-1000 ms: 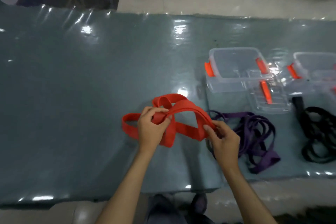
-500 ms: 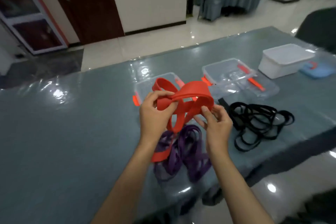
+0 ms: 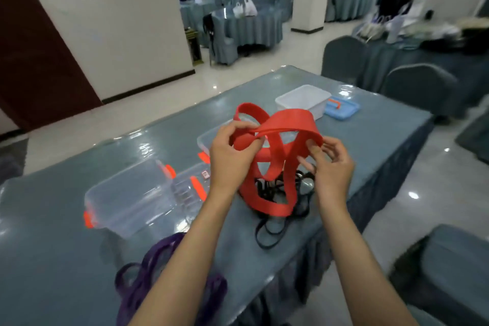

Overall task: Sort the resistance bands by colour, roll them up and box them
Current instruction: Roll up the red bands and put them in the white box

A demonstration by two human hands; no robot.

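Note:
A wide red resistance band hangs in tangled loops above the table, held up between both hands. My left hand pinches a fold of it at the left. My right hand pinches its right edge with thumb and fingers. Black bands lie in a heap on the table below the red loops. Purple bands lie near the front edge, partly under my left forearm. A clear box with orange clips stands open at the left, and a second clear box sits behind my left hand.
A white tub and a blue lid sit at the far end of the grey-blue table. Covered chairs stand to the right of the table. The table's front edge runs close below my arms.
The view has swung up and right. Both hands have lifted the red band higher off the table, so it now hangs over the black bands instead of the purple ones.

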